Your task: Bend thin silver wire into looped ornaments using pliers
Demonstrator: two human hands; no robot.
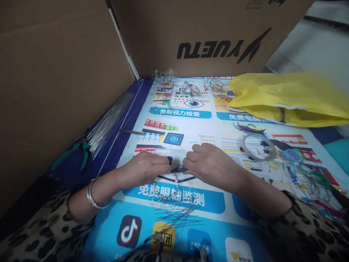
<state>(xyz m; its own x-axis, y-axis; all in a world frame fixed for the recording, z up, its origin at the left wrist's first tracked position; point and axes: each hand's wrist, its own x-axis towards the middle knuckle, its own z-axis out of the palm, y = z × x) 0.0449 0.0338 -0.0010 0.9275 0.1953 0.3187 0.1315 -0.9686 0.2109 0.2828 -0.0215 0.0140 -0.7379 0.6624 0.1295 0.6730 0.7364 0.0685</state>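
Observation:
My left hand (147,166) is closed, its fingertips pinched at a small dark piece (169,160). Opposite it, my right hand (208,164) is also closed in a pinch. Between the two sets of fingertips runs a short, thin dark item (178,169), too small and blurred to name. Just below hangs or lies fine wirework with small clear beads (177,179); whether it joins the held item I cannot tell. Several loose thin wires (180,218) lie nearer to me on the printed sheet (212,225).
Teal-handled pliers (85,154) and a bundle of straight wires (107,123) lie left, near tweezers (132,131). To the right are a tape roll (247,147), coloured strands (251,128), tangled wires (316,182) and a yellow bag (289,91). Cardboard walls (152,40) stand behind and left.

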